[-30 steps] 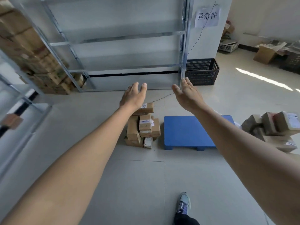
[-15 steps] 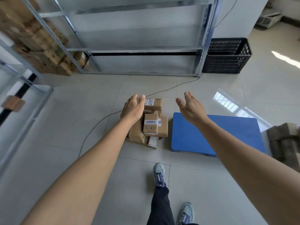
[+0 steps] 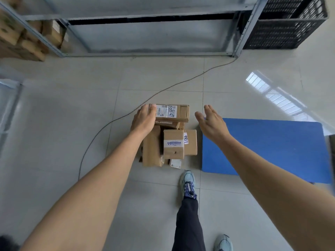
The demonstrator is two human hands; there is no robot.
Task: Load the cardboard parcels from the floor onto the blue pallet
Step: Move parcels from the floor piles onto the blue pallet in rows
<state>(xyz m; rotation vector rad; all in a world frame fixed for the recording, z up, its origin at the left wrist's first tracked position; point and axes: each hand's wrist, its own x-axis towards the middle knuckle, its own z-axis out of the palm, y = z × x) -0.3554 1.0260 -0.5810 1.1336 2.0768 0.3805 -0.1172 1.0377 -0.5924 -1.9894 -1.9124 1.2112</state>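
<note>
both hands bracket the top parcel

the fingers (image 3: 150, 108) of the left hand (image 3: 144, 119) lie straight and together over the left end of the labelled parcel (image 3: 178, 113); whether they touch it i cannot tell. the fingers (image 3: 208, 110) of the right hand (image 3: 212, 122) are straight, thumb spread, clear of the box's right end. this looks set for a two-sided lift. that box tops the parcel pile (image 3: 172, 144) at frame centre, on the floor (image 3: 72, 124) just left of the bare blue pallet (image 3: 272, 147), likely a short carry.
</note>
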